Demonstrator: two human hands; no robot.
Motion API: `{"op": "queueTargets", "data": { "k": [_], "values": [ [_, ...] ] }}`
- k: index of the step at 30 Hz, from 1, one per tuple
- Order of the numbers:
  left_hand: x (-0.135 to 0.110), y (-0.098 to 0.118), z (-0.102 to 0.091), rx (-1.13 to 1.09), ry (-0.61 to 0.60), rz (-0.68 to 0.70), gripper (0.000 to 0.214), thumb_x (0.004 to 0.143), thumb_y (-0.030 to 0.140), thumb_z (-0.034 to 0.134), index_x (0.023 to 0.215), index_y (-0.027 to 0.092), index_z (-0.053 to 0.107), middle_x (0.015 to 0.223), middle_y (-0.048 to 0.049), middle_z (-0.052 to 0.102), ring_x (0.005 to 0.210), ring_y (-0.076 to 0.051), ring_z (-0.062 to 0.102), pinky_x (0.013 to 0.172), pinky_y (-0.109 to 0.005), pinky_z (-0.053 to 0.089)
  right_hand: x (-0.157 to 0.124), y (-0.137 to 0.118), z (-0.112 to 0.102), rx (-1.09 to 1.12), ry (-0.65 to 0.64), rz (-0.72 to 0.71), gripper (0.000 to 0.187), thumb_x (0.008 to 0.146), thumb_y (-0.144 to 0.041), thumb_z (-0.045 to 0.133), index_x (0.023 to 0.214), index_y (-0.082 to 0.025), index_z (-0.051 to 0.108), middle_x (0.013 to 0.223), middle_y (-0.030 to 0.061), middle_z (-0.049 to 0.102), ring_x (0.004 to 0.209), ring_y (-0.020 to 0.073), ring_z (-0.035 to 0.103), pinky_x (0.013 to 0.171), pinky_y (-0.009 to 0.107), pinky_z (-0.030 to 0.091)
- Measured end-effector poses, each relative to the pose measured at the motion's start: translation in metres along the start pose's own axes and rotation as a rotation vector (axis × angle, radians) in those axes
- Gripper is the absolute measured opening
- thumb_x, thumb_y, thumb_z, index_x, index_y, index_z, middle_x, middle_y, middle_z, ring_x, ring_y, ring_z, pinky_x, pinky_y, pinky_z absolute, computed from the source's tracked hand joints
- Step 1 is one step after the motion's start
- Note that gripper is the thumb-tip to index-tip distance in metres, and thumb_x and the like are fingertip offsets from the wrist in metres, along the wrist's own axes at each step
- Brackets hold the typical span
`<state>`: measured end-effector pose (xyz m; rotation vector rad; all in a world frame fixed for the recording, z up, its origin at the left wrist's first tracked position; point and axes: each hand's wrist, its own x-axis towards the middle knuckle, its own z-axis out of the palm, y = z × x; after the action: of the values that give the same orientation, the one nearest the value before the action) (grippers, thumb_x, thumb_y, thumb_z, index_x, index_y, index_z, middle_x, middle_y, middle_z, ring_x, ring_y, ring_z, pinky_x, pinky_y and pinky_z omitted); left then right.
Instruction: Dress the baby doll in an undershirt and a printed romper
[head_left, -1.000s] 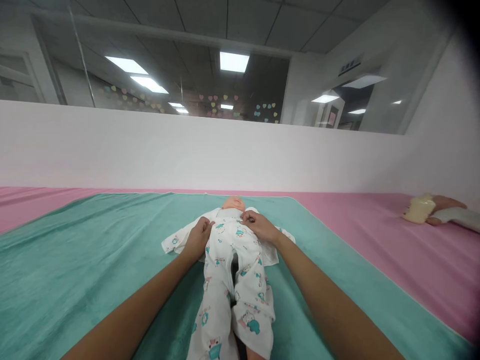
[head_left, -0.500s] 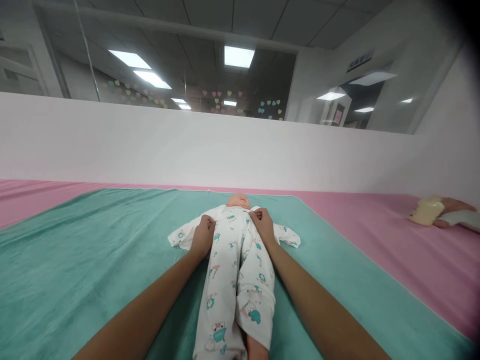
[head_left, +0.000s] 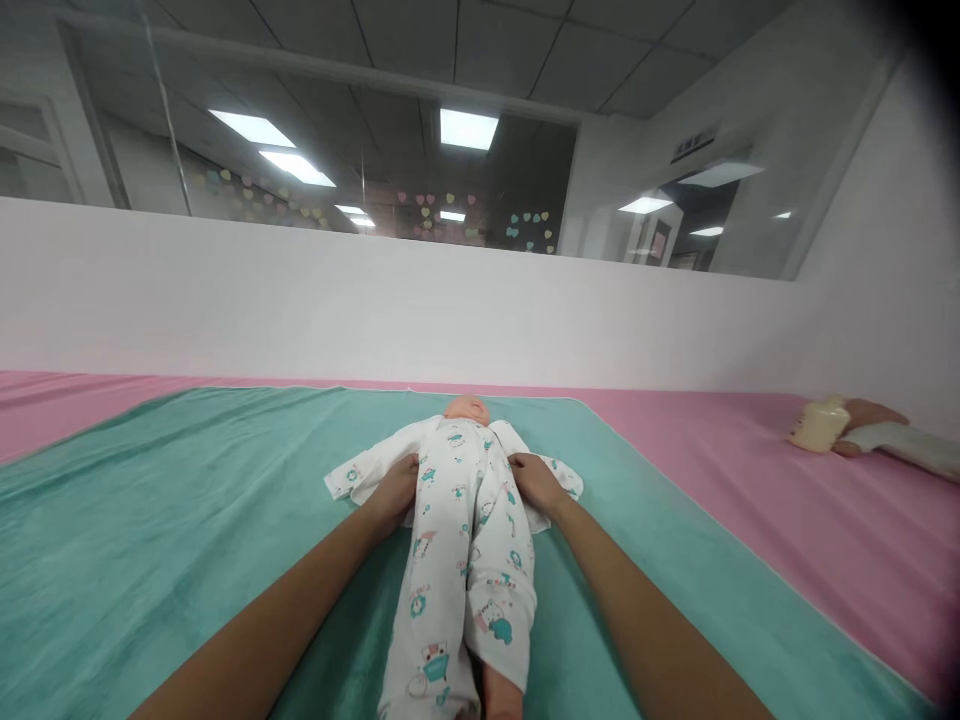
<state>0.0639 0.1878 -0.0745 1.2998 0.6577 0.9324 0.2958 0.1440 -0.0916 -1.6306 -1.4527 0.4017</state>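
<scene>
A baby doll [head_left: 466,408] lies on its back, head at the far end. It wears a white long-sleeved top [head_left: 386,452] with its sleeves spread out to both sides. Printed white baby pants [head_left: 442,540] reach high over its chest; one bare foot end shows at the bottom. My left hand [head_left: 396,488] is closed at the left side of the pants, fingertips at the cloth. On the opposite side my right hand [head_left: 537,482] is closed too, fingers curled against the pants' edge. Both hands' fingertips are partly hidden by the cloth.
A green sheet [head_left: 187,520] lies under the doll, over a pink cover [head_left: 720,450]. To the far right sit a pale yellow bottle-like thing [head_left: 819,425] and a partly seen doll [head_left: 877,415] with white cloth. A white wall [head_left: 360,310] with windows stands behind.
Both hands have slid from near the doll's chest down along the sides of the pants, towards me. The view has shifted slightly.
</scene>
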Motion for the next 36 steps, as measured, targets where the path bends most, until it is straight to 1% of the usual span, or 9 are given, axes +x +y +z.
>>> {"op": "queueTargets", "data": {
  "k": [3,7,10,12,15,20,28,32,36],
  "values": [
    [0.0,0.002,0.01,-0.06,-0.03,0.011,0.029,0.064,0.026,0.067,0.088,0.012,0.065,0.081,-0.0082,0.068,0.071,-0.02,0.061,0.065,-0.03,0.048,-0.005,-0.002,-0.001,0.061,-0.048,0.01,0.019,0.067,-0.028,0.048,0.063,-0.016,0.063,0.061,0.0024,0.062,0.062,0.0173,0.052,0.061,0.028,0.04],
    [-0.002,0.01,0.018,-0.059,0.045,-0.026,0.023,0.059,0.023,0.068,0.079,0.011,0.066,0.069,-0.0067,0.067,0.058,-0.018,0.058,0.053,-0.027,0.044,-0.011,-0.007,0.002,0.145,-0.092,-0.012,0.022,0.066,-0.03,0.05,0.071,-0.015,0.066,0.069,0.0041,0.066,0.069,0.0203,0.055,0.067,0.032,0.044],
    [-0.003,0.012,0.02,-0.139,0.078,-0.052,0.026,0.06,0.032,0.067,0.078,0.013,0.066,0.066,-0.0057,0.067,0.061,-0.02,0.06,0.055,-0.029,0.045,-0.012,-0.011,0.005,0.162,-0.069,-0.046,0.026,0.068,-0.03,0.049,0.078,-0.015,0.067,0.076,0.0041,0.068,0.076,0.0222,0.057,0.07,0.033,0.045],
    [-0.004,0.011,0.021,-0.164,0.054,-0.062,0.03,0.062,0.035,0.066,0.082,0.013,0.066,0.068,-0.0063,0.068,0.064,-0.022,0.061,0.056,-0.03,0.046,-0.012,-0.012,0.006,0.132,-0.05,-0.069,0.028,0.07,-0.03,0.047,0.081,-0.014,0.067,0.08,0.0045,0.068,0.082,0.0238,0.057,0.072,0.033,0.045],
    [-0.003,0.007,0.02,-0.143,0.035,-0.03,0.032,0.064,0.033,0.066,0.09,0.014,0.065,0.076,-0.006,0.069,0.07,-0.022,0.062,0.059,-0.03,0.047,-0.009,-0.01,0.008,0.074,-0.031,-0.101,0.025,0.071,-0.029,0.048,0.079,-0.015,0.066,0.086,0.0067,0.069,0.089,0.0268,0.057,0.075,0.033,0.044],
    [-0.001,0.005,0.018,-0.133,0.051,-0.001,0.034,0.066,0.032,0.064,0.096,0.017,0.063,0.078,-0.0052,0.069,0.074,-0.023,0.063,0.062,-0.031,0.048,-0.001,0.001,0.019,-0.067,0.032,-0.098,0.015,0.07,-0.026,0.051,0.066,-0.017,0.062,0.084,0.0096,0.068,0.082,0.026,0.057,0.073,0.033,0.041],
    [-0.003,0.009,0.015,-0.23,0.111,-0.161,0.03,0.061,0.035,0.067,0.085,0.016,0.066,0.071,-0.0077,0.068,0.077,-0.028,0.064,0.065,-0.037,0.05,-0.005,-0.001,0.036,-0.251,0.115,0.018,0.017,0.075,-0.028,0.05,0.065,-0.018,0.061,0.073,0.011,0.065,0.068,0.0237,0.056,0.064,0.034,0.036],
    [-0.001,0.006,0.013,-0.276,0.057,-0.161,0.035,0.059,0.03,0.069,0.091,0.015,0.066,0.074,-0.0073,0.069,0.078,-0.027,0.064,0.068,-0.037,0.051,-0.008,-0.002,0.038,-0.269,0.112,0.037,0.016,0.074,-0.03,0.053,0.067,-0.018,0.061,0.073,0.0118,0.065,0.068,0.0247,0.056,0.063,0.034,0.035],
    [0.001,0.002,0.012,-0.25,0.048,-0.111,0.036,0.066,0.036,0.065,0.093,0.013,0.065,0.078,-0.0077,0.069,0.077,-0.026,0.064,0.069,-0.036,0.05,-0.007,0.001,0.035,-0.221,0.078,-0.007,0.015,0.072,-0.029,0.054,0.066,-0.017,0.061,0.074,0.0119,0.065,0.072,0.0256,0.056,0.068,0.036,0.038]
  ]
}}
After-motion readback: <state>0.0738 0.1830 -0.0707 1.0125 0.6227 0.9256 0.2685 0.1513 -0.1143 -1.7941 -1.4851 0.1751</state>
